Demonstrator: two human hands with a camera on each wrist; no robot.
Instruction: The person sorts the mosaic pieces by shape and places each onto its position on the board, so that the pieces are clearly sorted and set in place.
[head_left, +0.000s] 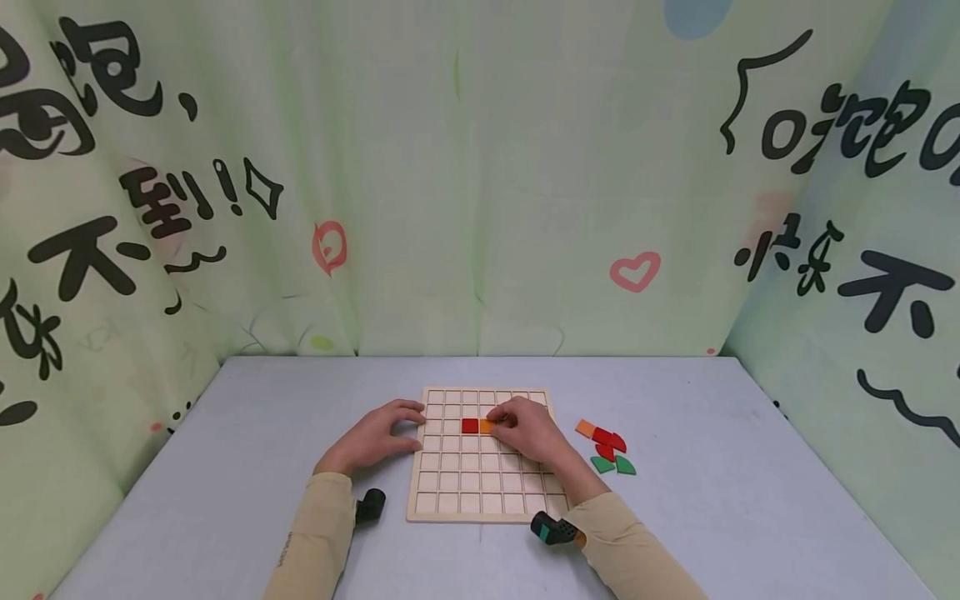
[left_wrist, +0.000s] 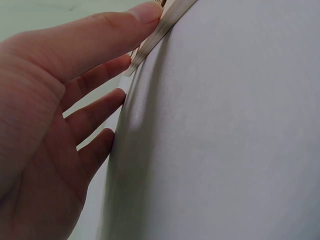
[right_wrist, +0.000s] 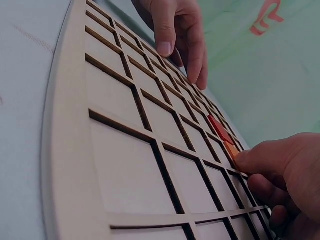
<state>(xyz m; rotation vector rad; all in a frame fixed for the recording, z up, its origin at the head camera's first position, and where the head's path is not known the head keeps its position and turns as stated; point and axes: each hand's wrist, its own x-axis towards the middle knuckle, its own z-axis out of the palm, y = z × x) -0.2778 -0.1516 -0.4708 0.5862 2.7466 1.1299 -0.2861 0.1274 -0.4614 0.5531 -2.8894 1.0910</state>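
Observation:
A wooden grid board (head_left: 448, 482) with square cells lies on the table. Near its middle a red square tile (head_left: 469, 426) sits in a cell, and an orange square tile (head_left: 484, 427) is right beside it. My right hand (head_left: 534, 432) pinches the orange tile at the cell; its thumb is on that tile in the right wrist view, the fingers curled beneath. Against the board's left edge rests my left hand (head_left: 378, 437), thumb and fingers spread and relaxed. The left wrist view shows the left thumb (left_wrist: 107, 35) touching the board's rim (left_wrist: 160, 37).
Right of the board lie loose pieces: an orange square (head_left: 585, 428), a red square (head_left: 602, 436), red curved pieces (head_left: 605, 452) and green curved pieces (head_left: 625, 465). A pale cloth covers the table (head_left: 712, 500). Printed curtains (head_left: 480, 208) stand behind and at both sides.

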